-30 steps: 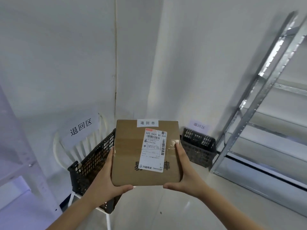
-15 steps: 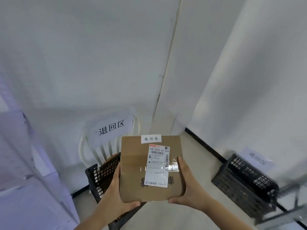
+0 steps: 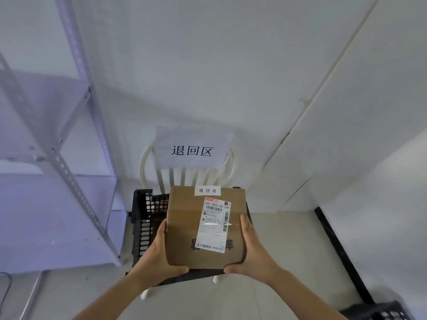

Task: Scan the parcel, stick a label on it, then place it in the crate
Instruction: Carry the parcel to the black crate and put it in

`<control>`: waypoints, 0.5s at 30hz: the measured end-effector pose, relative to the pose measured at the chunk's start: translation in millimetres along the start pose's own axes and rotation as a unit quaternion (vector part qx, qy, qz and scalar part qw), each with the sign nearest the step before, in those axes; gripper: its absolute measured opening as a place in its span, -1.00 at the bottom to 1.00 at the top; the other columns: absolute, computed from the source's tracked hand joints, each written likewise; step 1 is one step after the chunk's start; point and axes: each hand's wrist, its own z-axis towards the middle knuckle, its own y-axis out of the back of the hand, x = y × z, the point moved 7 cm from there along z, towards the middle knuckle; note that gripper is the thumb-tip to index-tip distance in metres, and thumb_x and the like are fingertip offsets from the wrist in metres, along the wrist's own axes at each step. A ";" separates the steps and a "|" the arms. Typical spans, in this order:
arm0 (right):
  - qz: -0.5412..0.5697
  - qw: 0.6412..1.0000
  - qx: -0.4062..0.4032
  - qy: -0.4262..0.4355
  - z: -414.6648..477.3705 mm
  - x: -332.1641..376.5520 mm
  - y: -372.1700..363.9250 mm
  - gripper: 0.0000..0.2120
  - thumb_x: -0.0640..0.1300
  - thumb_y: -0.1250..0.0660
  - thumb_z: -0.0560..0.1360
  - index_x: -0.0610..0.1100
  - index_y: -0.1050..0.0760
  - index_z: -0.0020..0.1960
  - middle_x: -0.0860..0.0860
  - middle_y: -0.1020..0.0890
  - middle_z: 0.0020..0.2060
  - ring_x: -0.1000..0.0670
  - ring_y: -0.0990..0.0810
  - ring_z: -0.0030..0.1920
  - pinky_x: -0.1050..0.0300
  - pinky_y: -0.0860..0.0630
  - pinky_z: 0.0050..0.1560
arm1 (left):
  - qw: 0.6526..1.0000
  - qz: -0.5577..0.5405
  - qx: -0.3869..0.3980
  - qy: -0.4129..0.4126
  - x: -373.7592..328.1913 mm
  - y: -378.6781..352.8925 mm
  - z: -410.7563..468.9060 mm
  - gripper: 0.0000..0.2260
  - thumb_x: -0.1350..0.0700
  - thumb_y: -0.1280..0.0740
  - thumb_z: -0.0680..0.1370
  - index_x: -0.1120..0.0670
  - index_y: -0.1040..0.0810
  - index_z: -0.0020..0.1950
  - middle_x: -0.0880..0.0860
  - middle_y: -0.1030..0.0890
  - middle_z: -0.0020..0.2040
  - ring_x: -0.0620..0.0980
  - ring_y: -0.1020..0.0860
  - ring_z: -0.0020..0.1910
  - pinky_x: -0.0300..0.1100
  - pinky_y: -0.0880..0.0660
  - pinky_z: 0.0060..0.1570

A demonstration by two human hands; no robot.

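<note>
The left hand and right hand grip opposite sides of the brown cardboard parcel (2 white labels on top), held over the black perforated plastic crate on a white spindle-back chair.

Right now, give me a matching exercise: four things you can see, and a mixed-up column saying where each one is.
Things:
1. parcel
2. black crate
3. paper sign
4. metal shelving

Places:
A. on the white chair's backrest
B. standing at the left wall
C. held between left hand and right hand
D. on the chair seat, under the parcel

Pairs: 1-C, 2-D, 3-A, 4-B
</note>
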 end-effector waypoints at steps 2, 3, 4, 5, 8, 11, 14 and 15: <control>-0.001 1.000 0.022 -0.004 16.9 -16.6 -11.5 0.40 0.13 -0.61 0.19 0.20 0.56 0.44 0.21 0.34 0.52 0.19 0.20 0.53 0.12 0.01 0.52 | 1.000 0.001 -0.002 0.014 10.7 -7.1 9.9 0.25 -0.32 -0.53 0.10 -0.26 0.36 0.45 -0.17 -0.29 0.31 -0.18 -0.36 0.18 -0.31 -0.36 0.13; -0.003 0.999 0.031 -0.008 25.9 -25.2 -16.8 0.40 0.14 -0.60 0.20 0.19 0.58 0.43 0.20 0.35 0.52 0.17 0.20 0.54 0.12 0.02 0.52 | 1.000 0.001 -0.001 0.021 15.2 -10.0 16.3 0.26 -0.31 -0.54 0.10 -0.23 0.34 0.47 -0.15 -0.31 0.33 -0.17 -0.37 0.19 -0.28 -0.38 0.17; -0.006 0.999 0.039 -0.012 35.5 -33.8 -21.6 0.40 0.15 -0.60 0.20 0.18 0.58 0.43 0.18 0.35 0.52 0.15 0.19 0.54 0.11 0.02 0.52 | 1.000 0.001 0.000 0.028 19.6 -12.0 23.1 0.27 -0.30 -0.54 0.09 -0.21 0.33 0.48 -0.13 -0.33 0.33 -0.16 -0.39 0.19 -0.25 -0.41 0.21; -0.010 0.999 0.046 -0.017 45.2 -42.2 -26.3 0.40 0.15 -0.60 0.20 0.18 0.59 0.43 0.16 0.35 0.53 0.14 0.18 0.54 0.09 0.02 0.52 | 0.999 0.001 0.000 0.034 23.7 -13.5 30.3 0.28 -0.28 -0.55 0.09 -0.20 0.32 0.49 -0.12 -0.34 0.32 -0.15 -0.40 0.18 -0.22 -0.43 0.23; -0.027 0.998 0.060 -0.020 71.0 -62.9 -38.6 0.40 0.16 -0.59 0.19 0.21 0.62 0.38 0.14 0.35 0.53 0.22 0.17 0.47 0.09 0.06 0.49 | 0.999 0.001 0.007 0.047 35.7 -19.9 52.3 0.28 -0.26 -0.57 0.09 -0.17 0.28 0.51 -0.16 -0.35 0.24 -0.13 -0.43 0.16 -0.19 -0.46 0.23; -0.030 0.997 0.066 -0.023 91.3 -84.5 -49.8 0.39 0.14 -0.59 0.19 0.26 0.62 0.34 0.15 0.35 0.53 0.24 0.19 0.44 0.11 0.07 0.48 | 0.998 0.009 0.016 0.066 51.4 -31.6 72.2 0.29 -0.23 -0.57 0.09 -0.13 0.29 0.51 -0.14 -0.34 0.24 -0.13 -0.43 0.14 -0.26 -0.44 0.16; -0.037 0.996 0.079 -0.031 107.5 -109.2 -65.3 0.40 0.12 -0.60 0.19 0.24 0.63 0.34 0.10 0.38 0.53 0.18 0.17 0.48 0.01 0.04 0.52 | 0.995 0.007 0.024 0.092 73.5 -49.9 88.0 0.29 -0.20 -0.58 0.08 -0.10 0.28 0.51 -0.11 -0.36 0.28 -0.14 -0.43 0.14 -0.30 -0.44 0.11; -0.039 0.995 0.084 -0.035 112.9 -117.1 -70.8 0.41 0.11 -0.61 0.19 0.24 0.64 0.34 0.08 0.38 0.53 0.16 0.15 0.49 0.00 0.02 0.52 | 0.994 0.007 0.024 0.103 81.0 -55.9 92.6 0.29 -0.19 -0.59 0.08 -0.09 0.28 0.51 -0.10 -0.37 0.28 -0.14 -0.45 0.12 -0.32 -0.45 0.05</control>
